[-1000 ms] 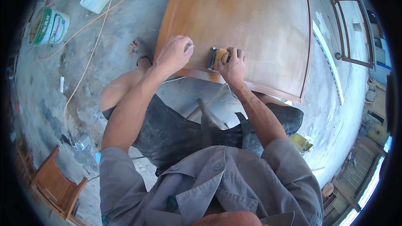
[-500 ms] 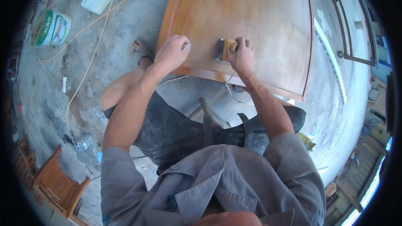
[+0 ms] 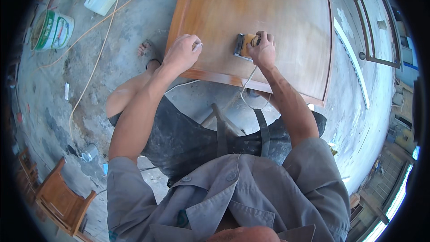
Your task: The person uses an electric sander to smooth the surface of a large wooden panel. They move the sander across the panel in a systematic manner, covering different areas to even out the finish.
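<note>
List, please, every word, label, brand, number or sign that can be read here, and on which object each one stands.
None can be read, so nothing is quoted.
White-and-green plastic bucket: red and green print, too small and blurred to read.
Yellow power sander in the right hand: no lettering can be made out.
Whitish jerrycan: no lettering can be made out.
</note>
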Available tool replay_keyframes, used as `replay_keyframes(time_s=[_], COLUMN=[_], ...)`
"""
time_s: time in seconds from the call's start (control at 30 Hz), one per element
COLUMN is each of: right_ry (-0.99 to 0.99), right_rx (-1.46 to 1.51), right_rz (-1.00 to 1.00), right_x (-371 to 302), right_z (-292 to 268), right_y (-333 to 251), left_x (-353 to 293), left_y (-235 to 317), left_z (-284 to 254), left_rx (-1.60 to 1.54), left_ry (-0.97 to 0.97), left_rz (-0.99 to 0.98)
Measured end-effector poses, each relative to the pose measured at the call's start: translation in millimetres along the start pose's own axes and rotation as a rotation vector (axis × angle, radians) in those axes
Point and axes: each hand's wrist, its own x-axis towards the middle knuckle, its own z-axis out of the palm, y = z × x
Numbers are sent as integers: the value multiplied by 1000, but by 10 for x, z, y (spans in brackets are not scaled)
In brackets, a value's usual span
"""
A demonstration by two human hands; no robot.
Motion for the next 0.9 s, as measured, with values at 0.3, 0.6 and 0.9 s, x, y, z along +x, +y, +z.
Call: replay_keyframes(time_s=[0.3, 0.6, 0.9], right_ry=[-29, -23, -35], right_rx=[7, 17, 77], right_rz=[-68, -16, -55], right_x=[-667, -748, -771], right_z=[-155, -30, 373], right_y=[175, -219, -1144], left_x=[-39, -3, 22], left_y=[71, 18, -114], left_z=[-44, -178, -219], left_rx=[-13, -18, -14], left_ry=[6, 100, 195], left_rz=[6, 18, -8])
